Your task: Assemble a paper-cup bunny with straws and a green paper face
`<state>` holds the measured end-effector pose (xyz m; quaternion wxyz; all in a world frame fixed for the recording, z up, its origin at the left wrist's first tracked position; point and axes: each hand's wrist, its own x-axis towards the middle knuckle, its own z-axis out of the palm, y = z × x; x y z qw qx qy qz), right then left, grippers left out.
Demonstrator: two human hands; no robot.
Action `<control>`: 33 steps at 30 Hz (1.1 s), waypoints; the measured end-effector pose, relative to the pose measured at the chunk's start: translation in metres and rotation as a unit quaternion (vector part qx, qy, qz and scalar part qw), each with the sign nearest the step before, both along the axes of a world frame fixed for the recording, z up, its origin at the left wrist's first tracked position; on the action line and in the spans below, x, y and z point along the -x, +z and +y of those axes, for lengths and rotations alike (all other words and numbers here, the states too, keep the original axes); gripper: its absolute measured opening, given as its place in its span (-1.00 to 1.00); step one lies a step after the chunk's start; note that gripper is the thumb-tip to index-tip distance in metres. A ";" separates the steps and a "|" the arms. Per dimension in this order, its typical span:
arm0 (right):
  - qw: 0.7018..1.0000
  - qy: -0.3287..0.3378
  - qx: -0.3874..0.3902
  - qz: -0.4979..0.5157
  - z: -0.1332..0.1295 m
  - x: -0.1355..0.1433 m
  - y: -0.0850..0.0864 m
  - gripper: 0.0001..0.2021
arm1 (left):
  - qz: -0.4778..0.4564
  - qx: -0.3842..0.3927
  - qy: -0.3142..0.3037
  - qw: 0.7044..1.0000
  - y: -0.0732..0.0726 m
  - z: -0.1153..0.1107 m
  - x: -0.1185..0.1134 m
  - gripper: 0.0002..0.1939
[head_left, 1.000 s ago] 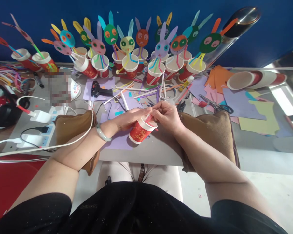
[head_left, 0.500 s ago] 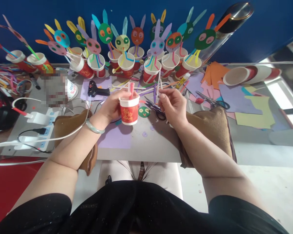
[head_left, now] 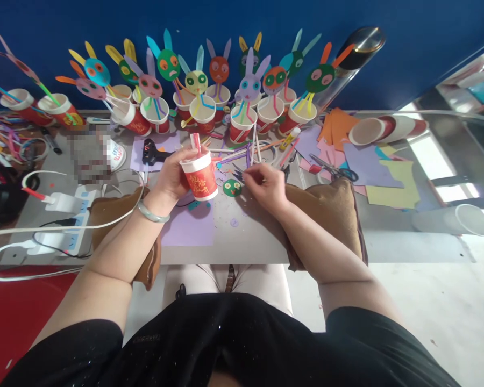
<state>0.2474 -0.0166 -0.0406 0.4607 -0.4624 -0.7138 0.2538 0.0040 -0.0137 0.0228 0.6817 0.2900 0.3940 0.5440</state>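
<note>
Head view, looking down past my arms at a cluttered desk (head_left: 250, 236). My left hand (head_left: 171, 177) holds a red cup (head_left: 200, 180) clear of the desk, a little tilted, the fingers wrapped around its far-left side. A pink straw (head_left: 196, 143) sticks up out of it. A second ago both my hands met at this cup; now my right hand (head_left: 266, 188) is away from it, so the left alone bears the weight and the right is free for other work.

My right fingers are bent in close together beside the scissors (head_left: 237, 173), whose blades show; I cannot tell whether they grip anything. Between my hands, flat on the desk, lies a green disc (head_left: 232, 187) with a face. A purple sheet (head_left: 187, 226) lies below the cup, a glue gun (head_left: 157, 153) behind my left hand, and beyond stand rabbit cups (head_left: 242, 132) in rows.
</note>
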 end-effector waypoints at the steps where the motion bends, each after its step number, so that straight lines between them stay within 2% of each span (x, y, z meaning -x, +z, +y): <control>1: 0.999 0.026 -0.006 -0.046 -0.001 0.002 -0.003 -0.87 | -0.013 0.003 0.001 1.000 0.000 0.000 0.000 -0.81; 4: 0.985 0.073 -0.034 -0.153 0.000 0.006 -0.013 -0.83 | -0.042 0.008 0.003 0.999 -0.001 0.000 0.000 -0.86; 6: 0.978 0.073 -0.051 -0.190 0.003 0.007 -0.017 -0.81 | -0.047 0.005 0.001 0.999 -0.003 0.000 -0.001 -0.89; 8: 0.974 0.057 -0.062 -0.208 0.006 0.003 -0.013 -0.81 | -0.044 0.006 -0.004 0.999 -0.005 0.001 -0.001 -0.90; 12: 0.968 0.012 -0.078 -0.238 0.009 -0.017 0.019 -0.81 | -0.034 0.033 -0.023 0.999 -0.004 0.005 0.001 -0.89; 15: 0.957 -0.018 -0.075 -0.279 0.005 -0.040 0.049 -0.83 | -0.041 0.050 -0.023 0.998 0.004 0.010 0.004 -0.90; 18: 0.947 -0.045 -0.054 -0.313 -0.004 -0.061 0.066 -0.85 | -0.030 0.041 -0.011 0.999 0.014 0.014 0.008 -0.91; 22: 0.929 -0.020 -0.006 -0.368 -0.019 -0.073 0.065 -0.83 | -0.004 0.027 -0.038 0.999 0.021 0.017 0.012 -0.88; 25: 0.892 0.012 0.040 -0.450 -0.027 -0.071 0.060 -0.80 | 0.001 0.032 -0.042 0.999 0.019 0.017 0.013 -0.89; 28: 0.855 0.016 0.067 -0.515 -0.031 -0.067 0.058 -0.76 | -0.018 0.043 -0.024 0.999 0.018 0.017 0.015 -0.93; 30: 0.850 0.010 0.075 -0.521 -0.032 -0.067 0.059 -0.74 | -0.041 0.050 -0.016 0.998 0.019 0.016 0.021 -0.91; 33: 0.862 -0.025 0.076 -0.500 -0.028 -0.072 0.059 -0.71 | -0.081 0.057 0.002 0.995 0.021 0.015 0.035 -0.77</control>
